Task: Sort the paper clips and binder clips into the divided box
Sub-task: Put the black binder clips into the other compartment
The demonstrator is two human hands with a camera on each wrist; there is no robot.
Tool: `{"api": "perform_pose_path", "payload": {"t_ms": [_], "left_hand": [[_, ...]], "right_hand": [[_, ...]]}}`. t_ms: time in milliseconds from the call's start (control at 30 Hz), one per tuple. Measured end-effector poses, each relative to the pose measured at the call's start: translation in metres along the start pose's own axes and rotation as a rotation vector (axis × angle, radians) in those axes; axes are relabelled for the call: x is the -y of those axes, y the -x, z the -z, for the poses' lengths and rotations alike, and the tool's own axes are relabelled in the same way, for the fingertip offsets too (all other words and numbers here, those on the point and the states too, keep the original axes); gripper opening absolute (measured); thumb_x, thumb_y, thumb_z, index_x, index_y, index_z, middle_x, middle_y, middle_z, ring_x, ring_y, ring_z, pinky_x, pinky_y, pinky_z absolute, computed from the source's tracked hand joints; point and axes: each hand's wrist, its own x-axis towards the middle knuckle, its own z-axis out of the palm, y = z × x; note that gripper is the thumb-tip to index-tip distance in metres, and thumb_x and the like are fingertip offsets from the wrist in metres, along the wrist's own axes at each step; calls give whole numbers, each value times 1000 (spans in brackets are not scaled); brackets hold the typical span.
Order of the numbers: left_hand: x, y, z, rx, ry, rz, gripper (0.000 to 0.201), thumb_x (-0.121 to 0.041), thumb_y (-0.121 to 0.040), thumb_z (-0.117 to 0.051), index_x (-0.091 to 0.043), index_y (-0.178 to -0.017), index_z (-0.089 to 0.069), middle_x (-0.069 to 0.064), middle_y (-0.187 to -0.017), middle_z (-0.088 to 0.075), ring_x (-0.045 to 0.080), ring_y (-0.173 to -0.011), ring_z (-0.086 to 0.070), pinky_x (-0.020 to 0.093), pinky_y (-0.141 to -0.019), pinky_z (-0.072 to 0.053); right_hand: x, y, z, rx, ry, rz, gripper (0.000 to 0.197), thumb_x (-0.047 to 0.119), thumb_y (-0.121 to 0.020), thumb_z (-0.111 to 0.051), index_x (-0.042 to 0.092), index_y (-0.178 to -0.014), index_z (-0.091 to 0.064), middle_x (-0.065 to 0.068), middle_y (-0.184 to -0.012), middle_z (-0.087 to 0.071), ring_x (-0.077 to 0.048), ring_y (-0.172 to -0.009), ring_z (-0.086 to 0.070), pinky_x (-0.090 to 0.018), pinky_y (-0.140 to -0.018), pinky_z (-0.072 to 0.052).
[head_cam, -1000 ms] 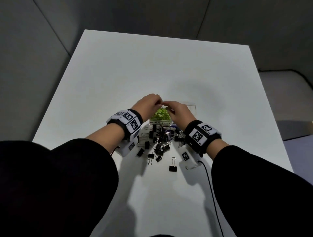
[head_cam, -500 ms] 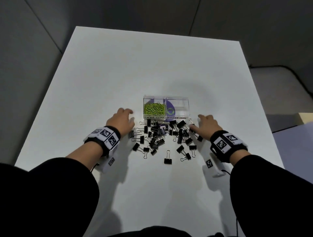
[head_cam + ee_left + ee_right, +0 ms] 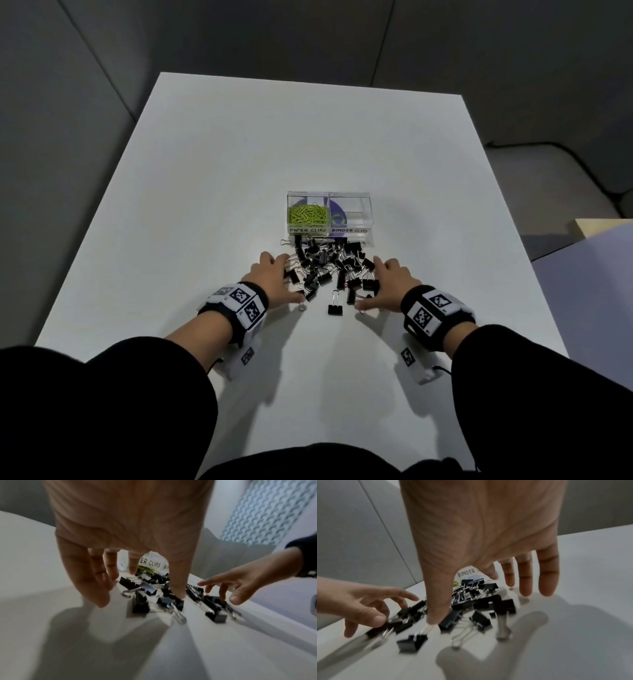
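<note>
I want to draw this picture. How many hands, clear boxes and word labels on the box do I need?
Hands: 2, the left hand and the right hand
Clear box: 1
Word labels: 2, PAPER CLIPS label and BINDER CLIPS label
Total: 5

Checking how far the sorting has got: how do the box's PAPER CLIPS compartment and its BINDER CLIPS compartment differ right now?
The PAPER CLIPS compartment is the left half and holds a heap of green paper clips. The BINDER CLIPS compartment is the right half and holds no clips; the black binder clips lie on the table in front. Both are clear, with handwritten labels.
</note>
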Motion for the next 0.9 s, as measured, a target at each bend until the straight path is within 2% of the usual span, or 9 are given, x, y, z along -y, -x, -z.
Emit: {"api": "perform_pose_path", "payload": {"t_ms": [100, 233, 367, 467, 633, 733, 900], "left_hand": [[-1, 8, -13, 0, -27, -11, 102, -49, -65, -77, -21, -144, -19, 9, -139, -26, 29, -123, -40, 41, -97, -46], [-12, 8, -21, -41, 69, 4, 91, -40, -66, -77, -19, -139, -27, 8, -137, -25, 29, -120, -42, 40, -96, -48], [-19, 3, -24, -58, 105, 12, 76, -38, -69, -76, -15, -130, -37, 9, -132, -29, 30, -115, -47, 42, -94, -49], [-20, 1, -24, -54, 121, 34, 70, -37, -69, -76, -13, -125, -41, 9, -129, -31, 30, -113, -47, 39, -94, -49], [-23, -2, -19, -24, 111, 66, 72, -35, -65, -81, -13, -122, -41, 11, -127, -34, 31, -113, -48, 39, -93, -48], [-25, -2, -18, -20, 121, 87, 72, -34, -64, -82, -15, -120, -41, 10, -126, -34, 31, -113, -47, 38, -91, -47], [-24, -3, -19, 3, 142, 72, 46, -26, -70, -79, -12, -106, -53, 10, -123, -36, 28, -108, -50, 33, -88, -49]], "right_hand": [[-1, 7, -15, 8, -14, -11, 118, 49, -60, -80, 21, -146, -3, -12, -143, -24, -33, -126, -37, -43, -96, -46], [9, 1, -21, -19, -82, -15, 121, 39, -61, -83, 23, -147, 1, -14, -142, -20, -36, -123, -40, -46, -97, -46], [17, -3, -20, -34, -159, -32, 109, 34, -63, -83, 25, -144, -11, -13, -136, -24, -37, -118, -44, -47, -96, -47], [19, -4, -20, -54, -158, -44, 95, 34, -63, -83, 20, -136, -23, -13, -131, -29, -38, -114, -48, -47, -92, -49], [23, -6, -18, -46, -129, -19, 98, 37, -63, -82, 28, -138, -20, -13, -130, -29, -39, -106, -55, -47, -87, -52], [28, -8, -18, -47, -97, 12, 89, 40, -64, -79, 27, -134, -25, -13, -131, -30, -39, -100, -58, -46, -85, -53], [31, -11, -17, -21, -73, 31, 73, 40, -70, -74, 19, -126, -33, -14, -126, -34, -38, -96, -59, -39, -77, -51]]}}
